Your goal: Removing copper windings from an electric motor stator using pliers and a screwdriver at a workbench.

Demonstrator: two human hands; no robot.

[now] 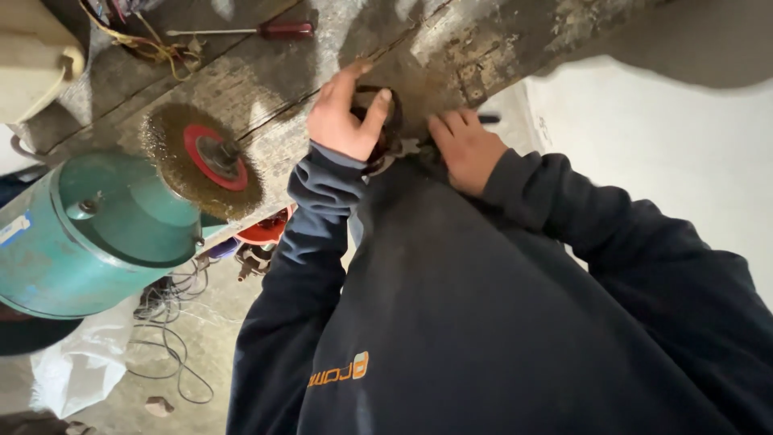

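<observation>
Left hand point(345, 115) fingers point(377, 109) wrap dark ring point(385, 121); right hand point(465, 149) beside.

A teal motor point(97, 234) with a brass wire wheel point(203, 161) sat by the worn wooden bench point(266, 89), a red-handled screwdriver point(241, 31) lying beyond, cables point(173, 322) trailing on the floor.

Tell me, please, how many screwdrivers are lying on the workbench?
1. The screwdriver with a dark red handle lies near the bench's far edge, beside tangled wires. Others may be hidden beyond the frame.
</observation>
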